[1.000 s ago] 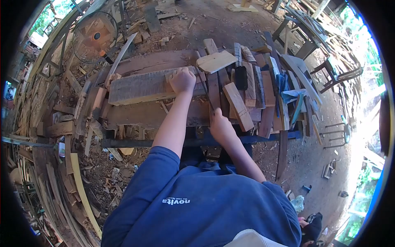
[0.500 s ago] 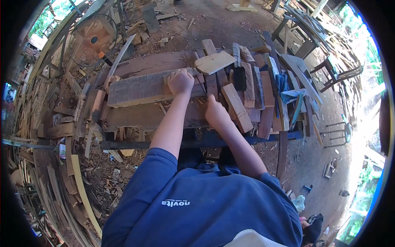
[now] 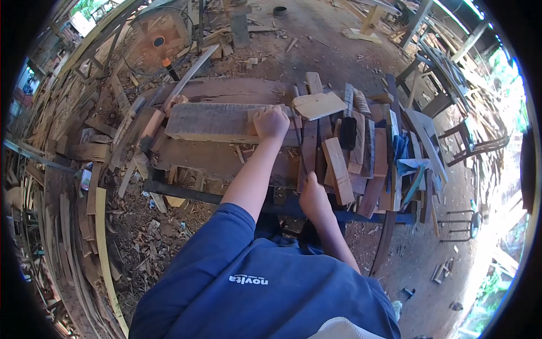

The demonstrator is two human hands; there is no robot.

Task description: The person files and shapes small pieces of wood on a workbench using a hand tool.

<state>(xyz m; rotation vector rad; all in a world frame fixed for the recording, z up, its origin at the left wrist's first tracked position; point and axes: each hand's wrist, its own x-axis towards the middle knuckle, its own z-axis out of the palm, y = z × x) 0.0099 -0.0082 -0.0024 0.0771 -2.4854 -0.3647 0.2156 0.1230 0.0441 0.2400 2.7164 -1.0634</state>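
Observation:
My left hand (image 3: 271, 122) is closed on a small wood piece (image 3: 252, 121) on top of a thick grey wooden beam (image 3: 209, 120). Most of the small piece is hidden under the fingers. Lower and to the right, my right hand (image 3: 315, 198) is wrapped round the near end of a thin dark tool (image 3: 300, 144). The tool's far part reaches up past the beam's right end, beside my left hand. Under the beam lies a wide brown plank (image 3: 197, 160).
Right of the beam lie several wood pieces (image 3: 337, 169), a pale board (image 3: 319, 105), a black object (image 3: 348, 133) and a blue cloth (image 3: 401, 148). A fan (image 3: 159, 42) stands at the back left. Stools (image 3: 460, 225) are at the right.
My right hand has drawn back toward my body, and more of the dark tool shows. My left hand remains on the small piece. The whole view has shifted, with the bench lower and further right.

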